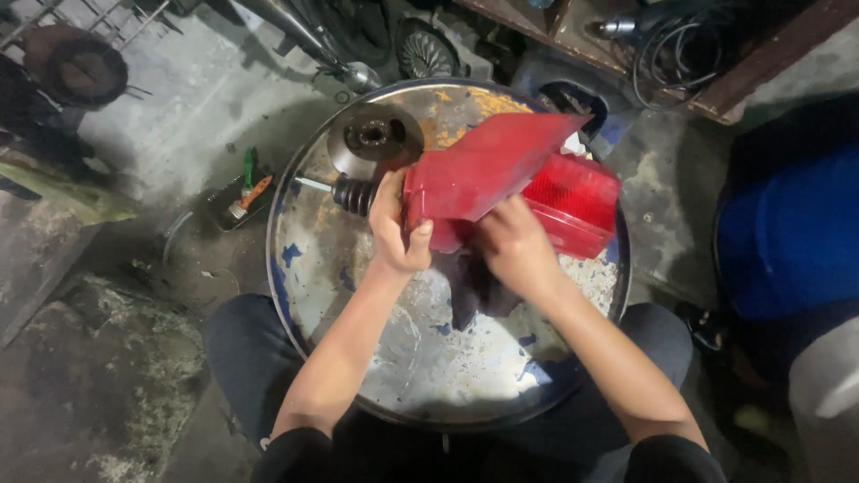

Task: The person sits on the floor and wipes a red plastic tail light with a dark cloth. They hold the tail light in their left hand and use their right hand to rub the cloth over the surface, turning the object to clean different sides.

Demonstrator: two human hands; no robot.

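Observation:
A red plastic part (501, 170) with a ribbed red lens end (577, 201) is held over the round top of a metal drum (420, 358). My left hand (394, 228) grips its left edge, thumb on the front face. My right hand (512, 246) is pressed against its underside, with a dark rag (474, 291) hanging below it; whether the fingers clutch the rag is hidden. A metal disc with a hub (374, 136) and a black ribbed boot on a shaft (351, 193) lie on the drum just behind my left hand.
A small tray with a green-handled tool (243, 190) sits on the concrete floor left of the drum. A blue barrel (792, 224) stands at the right. Cables and metal parts (680, 45) lie on a wooden shelf at the back. My knees flank the drum.

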